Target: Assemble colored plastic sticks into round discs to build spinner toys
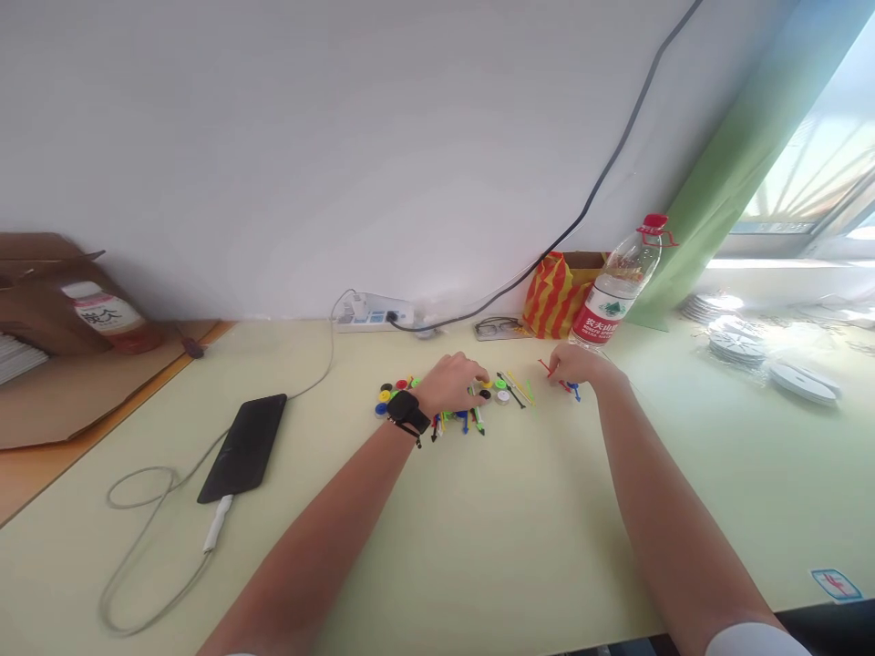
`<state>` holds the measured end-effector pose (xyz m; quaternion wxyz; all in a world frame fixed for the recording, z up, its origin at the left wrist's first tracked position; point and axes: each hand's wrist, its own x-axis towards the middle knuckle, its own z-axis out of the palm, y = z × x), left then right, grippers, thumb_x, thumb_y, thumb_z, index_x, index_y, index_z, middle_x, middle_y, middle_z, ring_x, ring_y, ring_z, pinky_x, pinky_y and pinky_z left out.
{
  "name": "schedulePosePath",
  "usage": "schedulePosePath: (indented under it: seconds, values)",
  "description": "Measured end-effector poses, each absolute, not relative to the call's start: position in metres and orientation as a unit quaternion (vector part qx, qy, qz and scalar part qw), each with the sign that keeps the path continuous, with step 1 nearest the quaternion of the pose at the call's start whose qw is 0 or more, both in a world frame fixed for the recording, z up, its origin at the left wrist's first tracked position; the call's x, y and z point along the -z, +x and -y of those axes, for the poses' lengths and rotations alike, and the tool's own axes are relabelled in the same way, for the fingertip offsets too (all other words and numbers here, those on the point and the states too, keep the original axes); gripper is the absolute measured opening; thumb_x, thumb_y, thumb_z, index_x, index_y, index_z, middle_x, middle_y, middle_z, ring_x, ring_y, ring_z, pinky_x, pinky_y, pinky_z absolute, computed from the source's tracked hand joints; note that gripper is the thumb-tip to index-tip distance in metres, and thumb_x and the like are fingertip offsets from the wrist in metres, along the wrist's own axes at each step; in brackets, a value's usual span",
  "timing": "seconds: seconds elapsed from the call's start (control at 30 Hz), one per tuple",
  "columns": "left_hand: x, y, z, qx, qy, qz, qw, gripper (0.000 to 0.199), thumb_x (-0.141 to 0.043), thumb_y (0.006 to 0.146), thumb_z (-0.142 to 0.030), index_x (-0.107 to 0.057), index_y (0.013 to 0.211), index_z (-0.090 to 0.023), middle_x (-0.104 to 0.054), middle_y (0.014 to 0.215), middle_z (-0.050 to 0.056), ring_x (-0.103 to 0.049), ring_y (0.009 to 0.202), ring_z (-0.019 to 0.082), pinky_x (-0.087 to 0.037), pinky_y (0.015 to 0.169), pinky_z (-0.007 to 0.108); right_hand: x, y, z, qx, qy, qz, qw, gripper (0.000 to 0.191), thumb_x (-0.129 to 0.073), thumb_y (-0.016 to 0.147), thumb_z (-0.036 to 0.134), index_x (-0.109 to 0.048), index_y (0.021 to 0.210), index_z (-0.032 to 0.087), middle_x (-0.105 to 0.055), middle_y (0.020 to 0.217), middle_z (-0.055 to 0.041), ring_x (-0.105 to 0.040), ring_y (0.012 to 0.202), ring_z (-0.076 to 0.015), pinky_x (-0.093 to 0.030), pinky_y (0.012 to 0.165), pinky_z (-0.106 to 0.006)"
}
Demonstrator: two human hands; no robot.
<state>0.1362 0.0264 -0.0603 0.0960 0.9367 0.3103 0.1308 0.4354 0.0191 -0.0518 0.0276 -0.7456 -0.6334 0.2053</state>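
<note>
My left hand (451, 383), with a black watch (403, 410) on the wrist, hovers over a pile of small coloured round caps and arrow-tipped sticks. Its thumb and forefinger are apart, beside a black cap (485, 394) and a white cap (503, 397). Under the palm, part of the pile is hidden. Farther right, my right hand (572, 364) has its fingers pinched together at a red arrow stick (545, 367), whose end pokes out to the left. A blue arrow stick (575, 392) lies just below those fingers. Yellow sticks (520, 387) lie between the hands.
Behind my right hand stand a large water bottle (605, 305) and a striped bag (549, 296). Glasses (498, 325) and a power strip (375, 312) lie by the wall. A phone (244, 446) with a cable is at left; stacked white discs (736, 342) are at right.
</note>
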Motion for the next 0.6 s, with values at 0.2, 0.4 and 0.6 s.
schedulePosePath:
  seconds: [0.2,0.4,0.6]
  values:
    - [0.065,0.142,-0.027,-0.151,0.931,-0.321,0.091,0.03,-0.08,0.08,-0.043,-0.075,0.101,-0.022,-0.076,0.099,0.008,-0.063,0.098,0.029,-0.046,0.088,0.04,0.037,0.42,-0.016,-0.256,-0.724,0.636,0.081,0.009,-0.07,0.078,0.016,-0.063,0.083,0.018,-0.077,0.085,-0.0105,-0.072,0.07,-0.02,-0.054,0.064,-0.029]
    - [0.053,0.144,-0.022,-0.282,0.896,-0.292,0.181,0.037,-0.072,0.089,-0.047,-0.067,0.117,-0.023,-0.072,0.118,0.008,-0.065,0.106,0.026,-0.051,0.093,0.04,0.013,0.386,-0.004,-0.399,-0.596,0.651,0.248,0.011,-0.07,0.083,0.02,-0.059,0.087,0.019,-0.077,0.085,-0.0097,-0.072,0.074,-0.0202,-0.058,0.073,-0.033]
    - [0.037,0.155,-0.011,-0.396,0.844,-0.209,0.295,0.02,-0.059,0.097,-0.027,-0.065,0.114,-0.019,-0.073,0.112,0.008,-0.069,0.097,0.018,-0.057,0.093,0.034,0.004,0.354,0.002,-0.455,-0.48,0.685,0.307,0.011,-0.066,0.082,0.023,-0.056,0.086,0.02,-0.068,0.078,-0.0038,-0.063,0.071,-0.0165,-0.052,0.069,-0.03]
